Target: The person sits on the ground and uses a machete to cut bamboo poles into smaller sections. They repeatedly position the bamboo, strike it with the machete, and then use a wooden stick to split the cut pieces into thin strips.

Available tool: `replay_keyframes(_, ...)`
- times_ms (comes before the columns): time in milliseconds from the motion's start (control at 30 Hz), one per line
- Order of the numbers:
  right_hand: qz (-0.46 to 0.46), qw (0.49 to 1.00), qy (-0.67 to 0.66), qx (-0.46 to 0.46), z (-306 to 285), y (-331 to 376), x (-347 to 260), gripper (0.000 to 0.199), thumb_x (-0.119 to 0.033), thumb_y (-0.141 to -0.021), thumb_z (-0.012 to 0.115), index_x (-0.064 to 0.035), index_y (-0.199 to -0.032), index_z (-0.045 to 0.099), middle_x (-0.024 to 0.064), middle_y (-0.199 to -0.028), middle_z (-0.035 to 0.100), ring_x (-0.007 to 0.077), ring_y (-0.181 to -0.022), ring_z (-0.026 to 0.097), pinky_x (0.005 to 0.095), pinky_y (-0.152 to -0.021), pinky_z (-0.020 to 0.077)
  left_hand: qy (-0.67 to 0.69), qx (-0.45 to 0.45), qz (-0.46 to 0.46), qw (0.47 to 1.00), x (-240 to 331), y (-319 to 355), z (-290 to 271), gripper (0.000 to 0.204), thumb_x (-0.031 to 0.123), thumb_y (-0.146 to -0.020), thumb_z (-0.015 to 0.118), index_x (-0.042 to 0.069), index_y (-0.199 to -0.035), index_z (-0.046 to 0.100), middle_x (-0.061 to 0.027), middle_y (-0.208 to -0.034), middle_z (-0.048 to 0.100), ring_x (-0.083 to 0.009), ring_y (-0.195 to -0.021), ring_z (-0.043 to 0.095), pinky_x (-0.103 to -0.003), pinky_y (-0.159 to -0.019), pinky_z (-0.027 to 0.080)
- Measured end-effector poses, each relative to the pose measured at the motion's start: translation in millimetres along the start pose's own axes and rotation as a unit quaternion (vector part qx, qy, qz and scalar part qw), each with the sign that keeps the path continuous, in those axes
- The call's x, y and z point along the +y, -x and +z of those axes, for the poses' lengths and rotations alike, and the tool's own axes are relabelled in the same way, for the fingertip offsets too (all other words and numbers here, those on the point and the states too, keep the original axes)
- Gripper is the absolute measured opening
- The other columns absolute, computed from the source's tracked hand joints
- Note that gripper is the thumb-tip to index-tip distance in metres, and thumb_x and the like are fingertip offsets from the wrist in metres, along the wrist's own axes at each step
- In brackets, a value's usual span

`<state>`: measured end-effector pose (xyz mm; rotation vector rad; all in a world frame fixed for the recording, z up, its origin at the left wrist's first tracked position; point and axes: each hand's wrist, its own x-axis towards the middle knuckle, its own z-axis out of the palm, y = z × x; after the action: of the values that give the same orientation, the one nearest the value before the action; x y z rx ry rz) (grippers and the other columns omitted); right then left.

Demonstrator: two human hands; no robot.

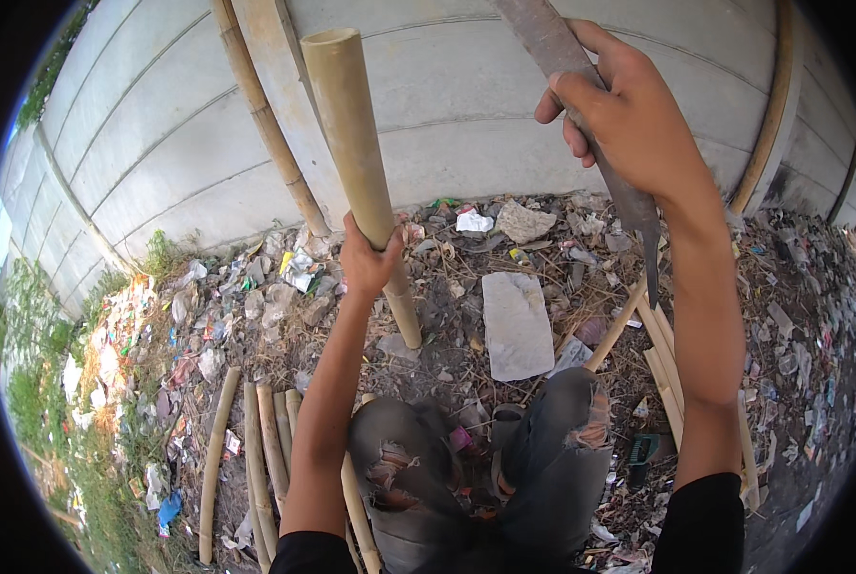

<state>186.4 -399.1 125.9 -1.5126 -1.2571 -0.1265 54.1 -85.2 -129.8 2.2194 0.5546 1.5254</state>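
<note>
My left hand [368, 256] is wrapped round a bamboo pole [351, 124] about halfway along it. The pole stands nearly upright, its cut end up and its lower end at the littered ground. Raised at the upper right, my right hand [608, 105] grips a bare machete blade [629, 196] of dark metal between thumb and fingers. Its narrow pointed tang hangs downward, with no handle on it, while the other end runs out of the top of the picture. Pole and blade are apart.
A pale flat stone slab [518, 327] lies ahead of my knees. Bamboo poles [263, 450] lie to my left, and split bamboo strips [665, 383] to my right. Rubble and litter cover the ground. A concrete panel wall [466, 105] rises ahead, with bamboo poles [267, 120] leaning on it.
</note>
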Motion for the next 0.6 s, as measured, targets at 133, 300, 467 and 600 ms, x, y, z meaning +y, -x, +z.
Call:
replay_keyframes(133,0.164,0.984,0.009,0.065,-5.7,57.0,126.6,0.035,-0.033,-0.098,0.065,0.0013,-0.095,0.071,-0.0003,-0.065,0.056,0.009,-0.057,0.049,0.0308,-0.054,0.0403,0.06,0.057,-0.029,0.996,-42.5,-23.8,-8.4,0.048,0.022,-0.087,0.079,-0.001,-0.12,0.053,-0.0156,-0.101,0.067,-0.0227,-0.09,0.066,-0.037,-0.083,0.053)
replay_keyframes(300,0.398,0.885,0.218,0.104,13.1,238.4,359.2,0.044,-0.037,-0.095,0.067,0.0062,-0.086,0.067,0.0188,-0.067,0.061,0.0323,-0.064,0.061,0.0435,-0.064,0.0469,0.01,0.135,-0.003,0.991,-84.5,-31.3,-13.1,0.054,0.027,-0.083,0.083,-0.004,-0.12,0.057,-0.0165,-0.11,0.065,-0.027,-0.1,0.064,-0.04,-0.09,0.051)
replay_keyframes(467,0.509,0.818,0.248,0.104,41.4,370.7,450.1,0.04,-0.034,-0.088,0.072,0.0057,-0.089,0.068,0.02,-0.072,0.065,0.0342,-0.07,0.067,0.0436,-0.068,0.0498,0.006,0.162,-0.026,0.986,-107.4,-46.4,0.7,0.047,0.022,-0.084,0.083,-0.004,-0.116,0.06,-0.0159,-0.104,0.068,-0.0223,-0.091,0.066,-0.037,-0.082,0.054)
replay_keyframes(600,0.535,0.817,0.213,0.004,47.7,340.9,479.7,0.039,-0.031,-0.088,0.072,0.0071,-0.086,0.066,0.0162,-0.068,0.062,0.0255,-0.063,0.06,0.0422,-0.063,0.0458,0.144,0.12,-0.068,0.98,-135.7,-91.6,-1.6,0.034,0.014,-0.087,0.077,-0.007,-0.109,0.062,-0.0168,-0.095,0.07,-0.021,-0.081,0.069,-0.033,-0.073,0.057)
